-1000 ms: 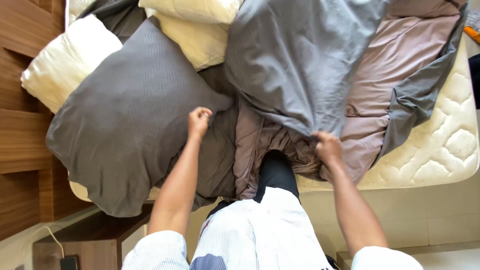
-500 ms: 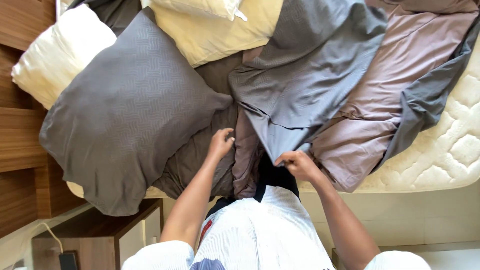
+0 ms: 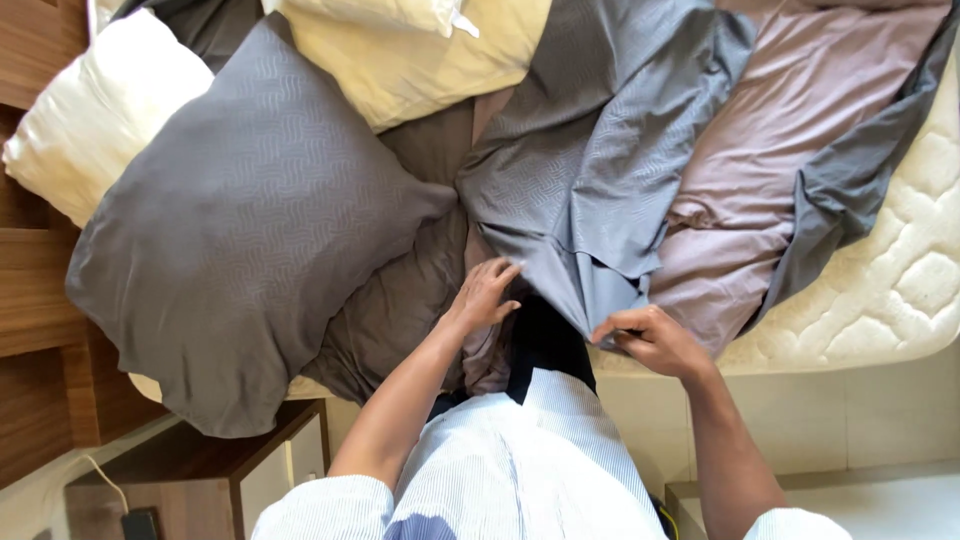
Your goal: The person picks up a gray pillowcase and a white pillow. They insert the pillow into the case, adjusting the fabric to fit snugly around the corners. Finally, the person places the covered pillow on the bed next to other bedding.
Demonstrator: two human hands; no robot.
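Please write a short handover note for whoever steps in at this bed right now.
Left hand: open, fingers spread flat on the dark brown sheet at the bed's near edge.
Right hand: pinch grip on the lower edge of the grey cover.
The cover lies bunched across the mauve sheet. A large grey pillow and cream pillows sit at the head end.
Done: nothing looks smoothed or tucked.
Left: the bare mattress shows at the corner, and the bedding is rumpled.

no packages, labels, signs or screens anywhere in view
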